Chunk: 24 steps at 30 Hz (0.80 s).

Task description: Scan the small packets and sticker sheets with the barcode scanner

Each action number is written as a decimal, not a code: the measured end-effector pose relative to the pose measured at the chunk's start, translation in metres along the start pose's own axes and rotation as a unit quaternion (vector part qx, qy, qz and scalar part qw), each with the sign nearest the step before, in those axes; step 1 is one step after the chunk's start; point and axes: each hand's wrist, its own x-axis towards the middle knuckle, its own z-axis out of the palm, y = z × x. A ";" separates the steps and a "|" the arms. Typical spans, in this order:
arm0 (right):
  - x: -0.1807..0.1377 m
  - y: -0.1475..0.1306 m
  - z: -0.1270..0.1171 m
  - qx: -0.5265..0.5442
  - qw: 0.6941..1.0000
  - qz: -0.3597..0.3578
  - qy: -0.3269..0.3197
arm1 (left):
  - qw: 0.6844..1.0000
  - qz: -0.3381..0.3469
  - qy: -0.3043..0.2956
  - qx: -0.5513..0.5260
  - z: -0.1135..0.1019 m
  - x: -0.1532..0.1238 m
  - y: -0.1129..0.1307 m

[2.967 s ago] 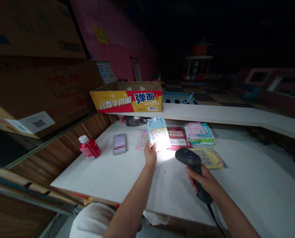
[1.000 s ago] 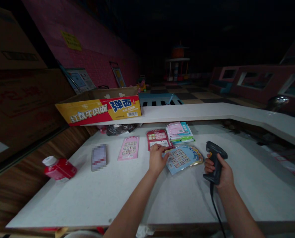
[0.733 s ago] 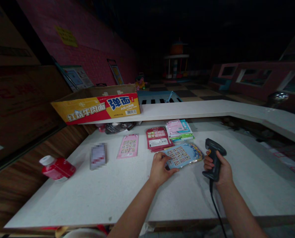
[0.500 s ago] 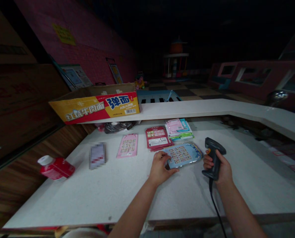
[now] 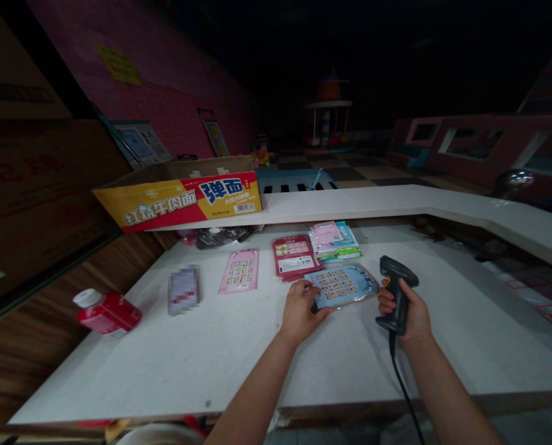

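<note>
In my right hand [image 5: 415,312] is a black barcode scanner [image 5: 399,290], gripped by its handle, with a cable running down off the counter's near edge. My left hand [image 5: 301,312] pinches the left end of a blue plastic-wrapped packet [image 5: 343,285] printed with rows of tiny pictures. That packet lies on the white counter, its far left corner by a stack of red packets [image 5: 294,253]. Behind are pink and teal packets [image 5: 334,238]. A separate pink packet [image 5: 241,272] lies flat to the left of my left hand.
On the left, a red bottle with a white cap [image 5: 106,312] lies on its side near a blurred small pack [image 5: 183,289]. A yellow and red carton [image 5: 187,201] sits on the raised ledge [image 5: 350,201] along the back. Dark bundled items are under the ledge.
The scanner in my right hand has shifted very slightly left. My left hand and the blue packet have barely moved, the packet's near edge lying a little higher in view.
</note>
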 end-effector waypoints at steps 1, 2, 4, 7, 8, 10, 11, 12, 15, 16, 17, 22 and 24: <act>-0.001 0.000 0.000 -0.004 1.000 0.003 -0.003 | 1.000 0.006 0.001 -0.001 -0.002 0.000 0.000; -0.002 0.001 0.000 -0.007 1.000 0.005 -0.007 | 1.000 0.011 0.003 -0.001 -0.005 0.000 -0.001; -0.004 0.002 0.001 -0.010 1.000 0.008 -0.018 | 1.000 0.016 0.014 0.003 -0.014 0.002 -0.004; -0.008 0.004 0.003 -0.020 0.999 0.004 -0.040 | 0.998 -0.003 0.049 0.024 -0.034 0.008 -0.016; -0.009 0.004 0.004 -0.026 0.999 0.003 -0.048 | 0.997 -0.019 0.059 0.040 -0.043 0.011 -0.022; -0.011 0.006 0.005 -0.041 0.997 0.002 -0.061 | 0.990 -0.073 0.073 0.091 -0.061 0.014 -0.036; -0.012 0.007 0.006 -0.048 0.997 0.003 -0.066 | 0.983 -0.111 0.079 0.126 -0.071 0.015 -0.043; -0.012 0.008 0.006 -0.055 0.996 0.005 -0.068 | 0.970 -0.156 0.082 0.167 -0.080 0.015 -0.050; -0.012 0.010 0.006 -0.068 0.995 0.016 -0.066 | 0.910 -0.296 0.065 0.282 -0.103 0.013 -0.070; -0.012 0.010 0.005 -0.069 0.995 0.019 -0.064 | 0.890 -0.336 0.055 0.305 -0.109 0.011 -0.075; -0.011 0.011 0.004 -0.071 0.995 0.021 -0.061 | 0.872 -0.367 0.045 0.319 -0.112 0.009 -0.080; -0.009 0.012 0.000 -0.078 0.995 0.024 -0.057 | 0.849 -0.412 0.024 0.330 -0.116 0.005 -0.091; -0.008 0.012 0.000 -0.081 0.995 0.022 -0.056 | 0.846 -0.426 0.027 0.319 -0.116 0.006 -0.091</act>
